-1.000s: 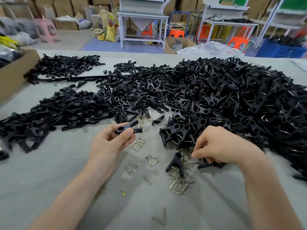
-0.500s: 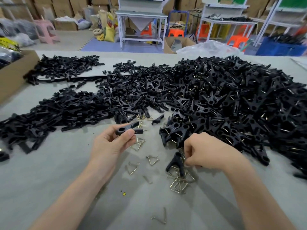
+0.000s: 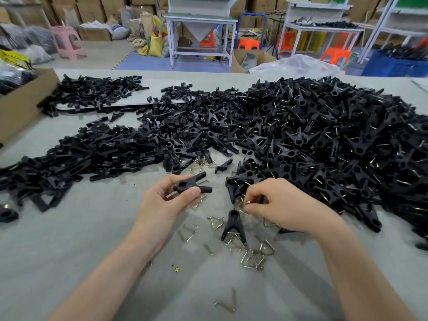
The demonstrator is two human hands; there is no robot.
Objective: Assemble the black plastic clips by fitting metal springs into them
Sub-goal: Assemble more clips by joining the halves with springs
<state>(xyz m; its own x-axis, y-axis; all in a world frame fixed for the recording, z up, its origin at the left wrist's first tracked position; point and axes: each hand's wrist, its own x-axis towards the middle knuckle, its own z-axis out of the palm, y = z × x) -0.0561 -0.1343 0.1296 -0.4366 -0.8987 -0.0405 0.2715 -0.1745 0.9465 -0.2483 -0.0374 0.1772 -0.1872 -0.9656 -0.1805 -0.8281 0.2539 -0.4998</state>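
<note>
1. The left hand [image 3: 166,205] is just above the grey table [image 3: 69,262], with its thumb and fingers curled round a black clip [image 3: 192,185]. The clip's two legs splay out to the right past the fingertips.
2. The right hand [image 3: 280,205] sits at the near edge of the big heap with its fingers curled. Its thumb and forefinger pinch a small glinting piece that seems to be a metal spring [image 3: 247,202], though the fingers hide most of it.
3. The two hands are near each other but apart, and the held clip does not touch the pinched piece.
4. A second clip [image 3: 232,225] lies on the table just below the right hand's fingertips. Its round hub points away and its legs point toward the person, resting over loose wire.
5. Triangular loose springs [image 3: 253,258] are scattered on the table below both hands, some tangled in a small cluster. One bent spring [image 3: 228,302] lies alone, nearer the person.
6. The large heap of clips [image 3: 324,140] fills the right side of the table, with wire glinting among the black parts.
7. A lower spread of black plastic pieces [image 3: 92,154] runs across the left side.
8. A cardboard box [image 3: 20,105] stands at the table's far left edge.
</note>
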